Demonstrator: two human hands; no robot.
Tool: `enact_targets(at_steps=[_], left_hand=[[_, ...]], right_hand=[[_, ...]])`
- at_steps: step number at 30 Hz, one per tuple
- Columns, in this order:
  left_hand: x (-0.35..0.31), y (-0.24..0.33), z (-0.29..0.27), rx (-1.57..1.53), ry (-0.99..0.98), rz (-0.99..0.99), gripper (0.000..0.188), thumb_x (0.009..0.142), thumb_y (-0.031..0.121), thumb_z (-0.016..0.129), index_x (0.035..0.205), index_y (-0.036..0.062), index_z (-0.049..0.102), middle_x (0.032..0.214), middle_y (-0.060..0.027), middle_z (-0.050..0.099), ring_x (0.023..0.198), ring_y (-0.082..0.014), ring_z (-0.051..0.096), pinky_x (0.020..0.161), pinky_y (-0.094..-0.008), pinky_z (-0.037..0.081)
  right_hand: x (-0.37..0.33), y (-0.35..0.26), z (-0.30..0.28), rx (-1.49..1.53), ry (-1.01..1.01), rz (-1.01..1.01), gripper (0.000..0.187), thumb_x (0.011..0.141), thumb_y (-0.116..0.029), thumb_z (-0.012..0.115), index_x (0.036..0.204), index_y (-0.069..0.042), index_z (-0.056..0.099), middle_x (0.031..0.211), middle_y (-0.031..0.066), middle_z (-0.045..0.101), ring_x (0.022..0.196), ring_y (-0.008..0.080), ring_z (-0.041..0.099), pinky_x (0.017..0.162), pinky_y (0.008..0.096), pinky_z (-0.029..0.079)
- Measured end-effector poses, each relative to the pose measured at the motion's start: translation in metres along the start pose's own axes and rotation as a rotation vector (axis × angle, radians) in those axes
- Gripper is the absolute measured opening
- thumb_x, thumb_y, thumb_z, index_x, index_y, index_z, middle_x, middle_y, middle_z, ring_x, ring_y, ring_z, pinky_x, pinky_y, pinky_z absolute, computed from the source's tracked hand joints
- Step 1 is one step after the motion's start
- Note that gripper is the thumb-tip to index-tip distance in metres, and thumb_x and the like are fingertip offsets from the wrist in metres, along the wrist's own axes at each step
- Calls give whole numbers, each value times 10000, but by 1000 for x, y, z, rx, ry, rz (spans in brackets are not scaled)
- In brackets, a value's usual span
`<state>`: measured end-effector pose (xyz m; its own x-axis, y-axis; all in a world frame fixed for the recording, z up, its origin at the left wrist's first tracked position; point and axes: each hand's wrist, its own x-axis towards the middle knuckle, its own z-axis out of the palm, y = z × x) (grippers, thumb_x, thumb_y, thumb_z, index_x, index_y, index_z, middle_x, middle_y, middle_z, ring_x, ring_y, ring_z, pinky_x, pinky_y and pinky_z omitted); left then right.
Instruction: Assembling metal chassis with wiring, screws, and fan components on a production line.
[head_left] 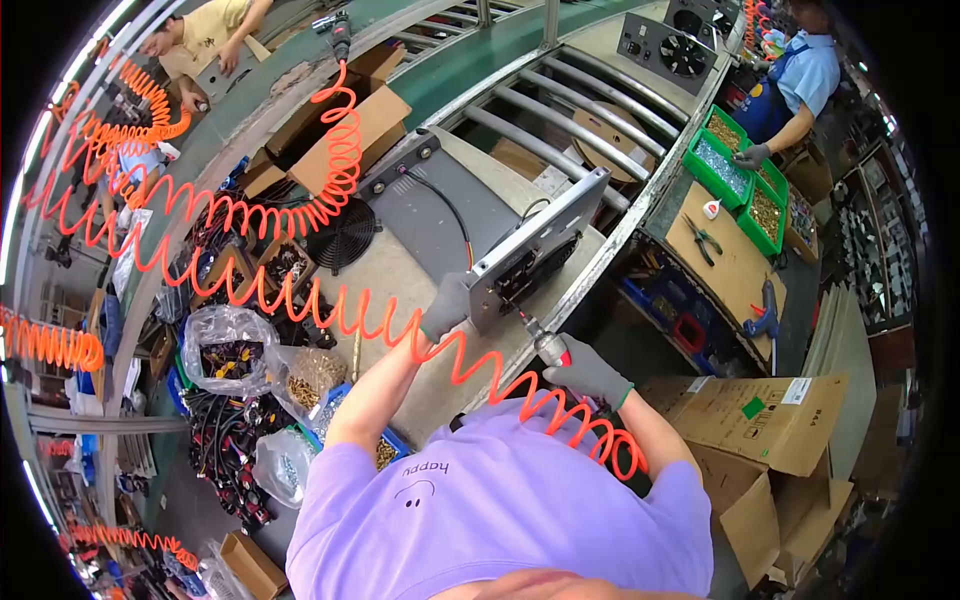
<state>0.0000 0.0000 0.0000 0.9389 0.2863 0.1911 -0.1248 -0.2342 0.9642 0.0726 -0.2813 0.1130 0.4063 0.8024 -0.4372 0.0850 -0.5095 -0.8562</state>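
Observation:
My gloved left hand [449, 305] is closed on the near left corner of a grey metal panel [540, 232], which stands tilted up from a flat grey metal chassis plate [430, 215] with wires along it. In my gloved right hand [594, 374] is a pneumatic screwdriver [545, 342], its bit pointing at the panel's near face, close to the lower left part. Whether the bit touches a screw is too small to tell. An orange coiled air hose [470, 362] runs across from the left and loops down by my right arm.
A black round fan guard [343, 236] lies left of the chassis. Rollers [560, 110] run beyond it. Right are green screw bins [718, 165], pliers [704, 240] and a blue glue gun [768, 312]. Cardboard boxes [770, 425] stand near right. Co-workers [800, 75] are farther off.

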Motion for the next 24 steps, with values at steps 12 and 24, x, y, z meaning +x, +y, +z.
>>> enact_targets(at_steps=[12,24], left_hand=[[-55,1,10,-378,396,-303,261,887,102,535,1104,-41,558,908,-81,598,788,-127,552,699,-270,466],[-108,9,67,-677,162,-691,277,955,262,472,1053,9,525,703,-31,548,513,-91,492,457,-211,380]], right_hand=[[-7,36,10,357,-131,101,323,722,-166,650,978,-37,501,850,21,506,780,94,467,722,260,414],[-8,65,41,632,-203,98,352,726,-100,648,1025,-26,477,853,5,479,727,83,488,634,244,443]])
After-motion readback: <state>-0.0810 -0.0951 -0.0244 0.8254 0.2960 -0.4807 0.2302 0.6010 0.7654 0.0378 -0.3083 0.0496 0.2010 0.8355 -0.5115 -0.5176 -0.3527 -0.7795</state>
